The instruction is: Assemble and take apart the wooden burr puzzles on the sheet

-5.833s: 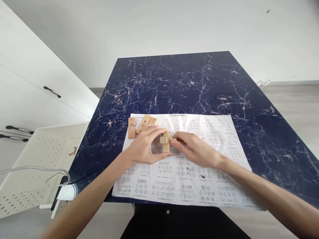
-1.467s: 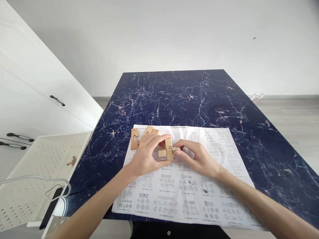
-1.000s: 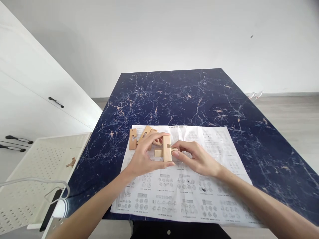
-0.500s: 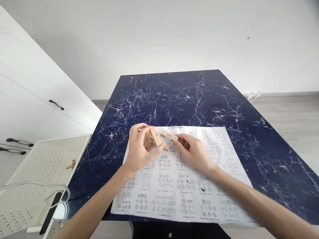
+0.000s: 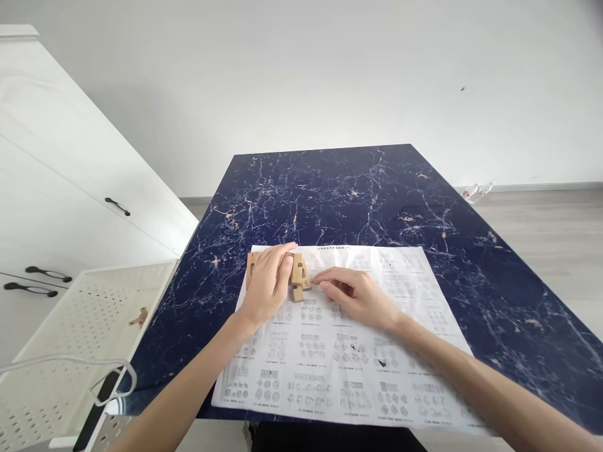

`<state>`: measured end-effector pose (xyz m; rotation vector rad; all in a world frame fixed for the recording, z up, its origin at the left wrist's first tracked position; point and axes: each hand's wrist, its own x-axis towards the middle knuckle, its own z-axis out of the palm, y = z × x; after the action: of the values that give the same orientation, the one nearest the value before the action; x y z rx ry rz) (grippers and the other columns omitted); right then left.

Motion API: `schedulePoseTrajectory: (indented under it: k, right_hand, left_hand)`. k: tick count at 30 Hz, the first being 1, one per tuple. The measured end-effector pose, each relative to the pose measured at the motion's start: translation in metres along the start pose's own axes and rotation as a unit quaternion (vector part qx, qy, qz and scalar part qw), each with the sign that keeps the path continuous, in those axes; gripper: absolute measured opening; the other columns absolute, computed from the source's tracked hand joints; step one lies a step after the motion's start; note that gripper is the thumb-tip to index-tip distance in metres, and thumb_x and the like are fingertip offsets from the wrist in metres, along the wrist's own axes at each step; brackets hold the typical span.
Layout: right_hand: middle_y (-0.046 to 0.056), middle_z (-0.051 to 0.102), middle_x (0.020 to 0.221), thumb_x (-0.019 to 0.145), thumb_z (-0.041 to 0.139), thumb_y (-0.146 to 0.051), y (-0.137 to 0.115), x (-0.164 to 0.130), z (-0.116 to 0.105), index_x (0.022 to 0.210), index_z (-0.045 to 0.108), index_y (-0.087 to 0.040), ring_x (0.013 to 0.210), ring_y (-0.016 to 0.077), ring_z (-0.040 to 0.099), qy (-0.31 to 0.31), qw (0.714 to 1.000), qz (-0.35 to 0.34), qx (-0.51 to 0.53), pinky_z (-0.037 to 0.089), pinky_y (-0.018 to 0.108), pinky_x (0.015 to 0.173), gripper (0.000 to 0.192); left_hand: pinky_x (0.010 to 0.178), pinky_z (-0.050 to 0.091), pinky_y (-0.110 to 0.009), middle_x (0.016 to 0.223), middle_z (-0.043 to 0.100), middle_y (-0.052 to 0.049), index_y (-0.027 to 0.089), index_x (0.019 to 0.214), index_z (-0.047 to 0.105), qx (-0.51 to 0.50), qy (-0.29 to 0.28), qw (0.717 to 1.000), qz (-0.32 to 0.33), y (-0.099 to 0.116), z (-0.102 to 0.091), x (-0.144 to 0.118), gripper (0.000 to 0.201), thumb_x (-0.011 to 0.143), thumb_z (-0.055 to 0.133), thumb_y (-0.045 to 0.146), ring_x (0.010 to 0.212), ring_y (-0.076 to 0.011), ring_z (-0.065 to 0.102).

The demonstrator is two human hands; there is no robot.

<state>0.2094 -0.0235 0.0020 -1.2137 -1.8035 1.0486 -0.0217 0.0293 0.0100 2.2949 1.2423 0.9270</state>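
Observation:
My left hand (image 5: 269,279) is wrapped over several light wooden puzzle blocks (image 5: 298,270), its thumb along one of them. One notched piece stands out to the right of the thumb, and a small block end (image 5: 298,294) shows below it. A flat piece with a slot (image 5: 251,267) shows at the left of this hand, and a numbered piece (image 5: 306,282) lies at the right. My right hand (image 5: 355,295) rests on the printed sheet (image 5: 358,389), index fingertip close beside the numbered piece. Its thumb is apart from the index finger and no block shows between them.
The sheet, covered in small puzzle diagrams, lies on a dark blue marbled table (image 5: 320,194). At the left a white perforated tray (image 5: 94,314) holds a small wooden piece (image 5: 139,317), with a white cable (image 5: 66,359) over it. White cabinets (image 5: 85,201) stand beyond.
The wooden assembly has been lowered from my left fingers onto the sheet, with pieces now lying lower and flatter. My right hand has let go of the notched piece.

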Motion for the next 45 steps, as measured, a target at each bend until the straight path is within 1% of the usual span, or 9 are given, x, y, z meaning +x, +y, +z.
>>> schedulePoseTrajectory:
  k: [4, 9, 13, 27, 32, 35, 38, 41, 45]
  right_hand:
    - [0.005, 0.081, 0.090, 0.109, 0.053, -0.041, 0.002, -0.001, -0.002, 0.116, 0.080, -0.024, 0.056, 0.0136, 0.056, -0.057, 0.998, 0.003, 0.033, 0.045, 0.030, 0.053, 0.033]
    - [-0.001, 0.066, 0.059, 0.110, 0.052, -0.044, 0.006, 0.000, 0.000, 0.096, 0.078, -0.020, 0.050, 0.0134, 0.055, 0.025, 0.998, 0.050, 0.041, 0.042, 0.028, 0.052, 0.038]
    - [-0.002, 0.061, 0.057, 0.109, 0.052, -0.044, 0.009, 0.002, 0.001, 0.089, 0.074, -0.021, 0.051, 0.0138, 0.055, 0.038, 0.997, 0.050, 0.036, 0.042, 0.028, 0.054, 0.038]
    - [-0.002, 0.060, 0.056, 0.108, 0.052, -0.043, 0.003, 0.006, 0.003, 0.085, 0.072, -0.021, 0.049, 0.0140, 0.055, 0.036, 0.997, 0.048, 0.043, 0.042, 0.028, 0.052, 0.038]
    - [-0.002, 0.060, 0.057, 0.108, 0.051, -0.042, 0.005, 0.006, 0.004, 0.085, 0.071, -0.021, 0.050, 0.0143, 0.055, 0.043, 0.997, 0.042, 0.047, 0.042, 0.028, 0.054, 0.038]
    - [-0.001, 0.060, 0.058, 0.107, 0.052, -0.040, 0.006, 0.006, 0.005, 0.082, 0.070, -0.021, 0.052, 0.0146, 0.054, 0.050, 0.997, 0.036, 0.043, 0.041, 0.029, 0.054, 0.036]
    - [-0.002, 0.058, 0.058, 0.107, 0.053, -0.038, 0.006, 0.007, 0.006, 0.081, 0.069, -0.021, 0.052, 0.0146, 0.051, 0.049, 0.997, 0.038, 0.045, 0.039, 0.029, 0.054, 0.035]
    - [-0.002, 0.057, 0.056, 0.107, 0.054, -0.038, 0.007, 0.007, 0.007, 0.082, 0.070, -0.021, 0.051, 0.0145, 0.050, 0.043, 0.997, 0.045, 0.051, 0.038, 0.028, 0.053, 0.034]
    - [-0.002, 0.057, 0.057, 0.107, 0.053, -0.039, 0.007, 0.007, 0.007, 0.082, 0.070, -0.020, 0.051, 0.0143, 0.051, 0.041, 0.997, 0.048, 0.053, 0.038, 0.028, 0.053, 0.036]
  left_hand:
    - [0.116, 0.047, -0.050, 0.135, 0.072, -0.010, 0.021, 0.135, 0.060, 0.013, 0.021, 1.000, 0.015, 0.001, -0.001, 0.000, 0.032, 0.114, 0.038, 0.027, 0.129, -0.0263, 0.064]
    - [0.111, 0.050, -0.049, 0.129, 0.072, -0.010, 0.023, 0.130, 0.060, 0.024, 0.042, 0.998, 0.041, 0.004, -0.001, -0.001, 0.024, 0.109, 0.050, 0.029, 0.124, -0.0282, 0.066]
    - [0.109, 0.052, -0.051, 0.131, 0.070, -0.012, 0.023, 0.131, 0.059, 0.045, 0.029, 0.997, 0.053, 0.004, 0.001, -0.003, 0.031, 0.102, 0.064, 0.031, 0.123, -0.0310, 0.066]
    - [0.109, 0.056, -0.048, 0.136, 0.062, -0.013, 0.024, 0.137, 0.054, 0.029, 0.037, 0.997, 0.053, 0.002, 0.004, -0.003, 0.031, 0.107, 0.050, 0.019, 0.130, -0.0291, 0.062]
    - [0.097, 0.058, -0.042, 0.116, 0.068, -0.009, 0.024, 0.121, 0.062, -0.002, 0.027, 0.987, 0.156, 0.013, 0.002, -0.010, 0.026, 0.104, 0.050, 0.009, 0.109, -0.0244, 0.068]
    - [0.077, 0.056, -0.034, 0.090, 0.070, -0.002, 0.022, 0.096, 0.061, 0.001, -0.020, 0.966, 0.256, 0.021, 0.003, -0.016, 0.026, 0.098, 0.048, 0.000, 0.083, -0.0187, 0.067]
    - [0.057, 0.048, -0.031, 0.076, 0.066, 0.000, 0.021, 0.081, 0.057, 0.033, -0.076, 0.940, 0.331, 0.027, 0.007, -0.025, 0.026, 0.093, 0.048, 0.000, 0.063, -0.0154, 0.061]
    - [0.048, 0.040, -0.033, 0.069, 0.063, 0.001, 0.021, 0.075, 0.057, 0.069, -0.111, 0.923, 0.361, 0.029, 0.012, -0.032, 0.025, 0.093, 0.050, 0.004, 0.053, -0.0145, 0.055]
    - [0.047, 0.037, -0.033, 0.067, 0.061, 0.001, 0.020, 0.072, 0.058, 0.078, -0.115, 0.922, 0.362, 0.027, 0.018, -0.035, 0.026, 0.093, 0.050, 0.006, 0.050, -0.0141, 0.051]
